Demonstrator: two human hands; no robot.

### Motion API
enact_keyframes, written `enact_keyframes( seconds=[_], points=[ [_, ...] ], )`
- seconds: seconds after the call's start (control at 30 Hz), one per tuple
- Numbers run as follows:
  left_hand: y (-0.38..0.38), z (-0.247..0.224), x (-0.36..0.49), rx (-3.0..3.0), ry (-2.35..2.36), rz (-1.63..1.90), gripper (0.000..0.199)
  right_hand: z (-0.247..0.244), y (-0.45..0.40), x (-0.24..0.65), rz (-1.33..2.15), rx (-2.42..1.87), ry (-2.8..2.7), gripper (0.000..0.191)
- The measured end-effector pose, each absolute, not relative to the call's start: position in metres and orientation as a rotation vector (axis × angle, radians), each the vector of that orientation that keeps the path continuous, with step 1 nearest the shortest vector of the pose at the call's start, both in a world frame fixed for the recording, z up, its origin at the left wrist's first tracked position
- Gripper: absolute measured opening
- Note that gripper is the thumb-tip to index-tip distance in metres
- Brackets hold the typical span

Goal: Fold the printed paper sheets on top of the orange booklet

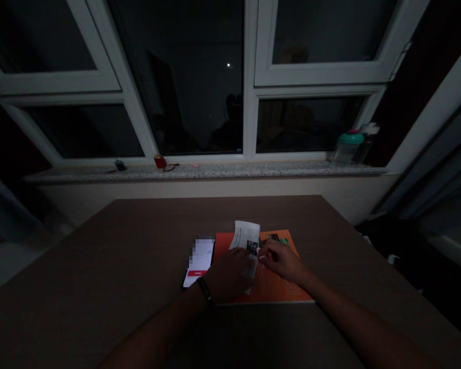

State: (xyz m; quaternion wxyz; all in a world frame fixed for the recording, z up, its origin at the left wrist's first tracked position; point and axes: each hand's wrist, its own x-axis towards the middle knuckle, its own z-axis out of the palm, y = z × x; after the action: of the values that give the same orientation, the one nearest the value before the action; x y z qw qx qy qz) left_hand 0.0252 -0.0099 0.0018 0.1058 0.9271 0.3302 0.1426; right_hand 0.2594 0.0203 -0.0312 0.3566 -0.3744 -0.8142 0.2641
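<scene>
While the left grip is lying palm-down over a paper slip, the right grip is pinching the slip's right edge with its fingertips closed together. Left fingers are sitting in shadow, so I can't tell whether they're clamping the slip or only pressing on it.

Slip is lying on an orange folder, right of centre on the desk. Both are closer to the far edge than to the near edge, which is out of frame.

Slip is looking light, soft and creased, with its top end lifting off the folder. It is probably tearing or creasing easily under a hard pull. Best hold looks like a flat pinch on that free top end, above the left grip. Folder is looking stiffer and flat, so its edges are offering the safer hold.

Phone is lying just left of the folder, with its screen lit and partly pixelated. Dark wristband is sitting on the left wrist.

Small dark item is showing past the slip, but I can't identify it. Same goes for a tiny white bit at the right fingertips. Print on the slip is too small to read, and dim light is hiding the exact contact points.
</scene>
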Motion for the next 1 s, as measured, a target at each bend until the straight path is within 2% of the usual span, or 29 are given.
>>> enact_keyframes(
  seconds=[0.23,0.47,0.63,1.0],
  points=[
    [-0.01,0.007,0.027,2.745,0.889,0.39,0.017,-0.025,0.014,0.26,0.705,-0.873,-2.316,0.002],
    [-0.009,0.004,0.026,2.769,0.886,0.377,0.021,-0.028,0.018,0.261,0.611,-1.062,-2.321,0.007],
    [-0.009,0.006,0.027,2.756,0.887,0.365,0.012,-0.028,0.025,0.263,0.533,-1.216,-2.233,0.012],
    [-0.008,0.008,0.029,2.751,0.918,0.339,0.012,-0.025,0.013,0.259,0.736,-1.039,-2.352,0.004]
  ],
)
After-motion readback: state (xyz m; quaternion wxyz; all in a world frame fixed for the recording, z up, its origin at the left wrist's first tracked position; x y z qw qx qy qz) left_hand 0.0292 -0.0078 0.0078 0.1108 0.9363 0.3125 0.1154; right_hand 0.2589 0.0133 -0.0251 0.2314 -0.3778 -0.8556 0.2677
